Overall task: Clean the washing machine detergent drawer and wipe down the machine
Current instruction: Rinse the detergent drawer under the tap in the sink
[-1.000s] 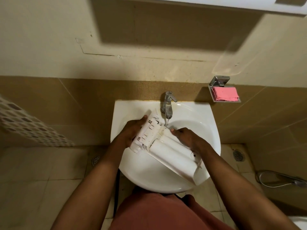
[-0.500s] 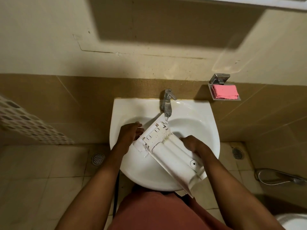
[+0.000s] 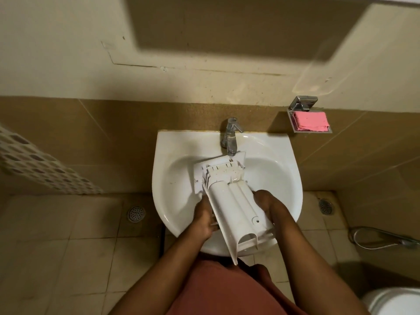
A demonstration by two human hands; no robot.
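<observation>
The white plastic detergent drawer (image 3: 234, 201) lies upside down over the white washbasin (image 3: 172, 160), its far end right under the chrome tap (image 3: 230, 137). A thin stream of water falls from the tap onto that end. My left hand (image 3: 205, 220) grips the drawer's left edge near the middle, fingers curled under it. My right hand (image 3: 267, 201) holds the right edge, fingers hidden beneath the drawer. The drawer's near end juts past the basin's front rim.
A wall-mounted metal dish with a folded pink cloth (image 3: 310, 122) hangs right of the basin. Floor drains (image 3: 136, 213) sit on the tiled floor on both sides. A hose sprayer (image 3: 386, 241) lies at right, and a white toilet rim (image 3: 395, 302) shows bottom right.
The drawer has turned from a diagonal to nearly straight, with its far end under the tap. Both hands have slid toward me along the drawer's sides.
</observation>
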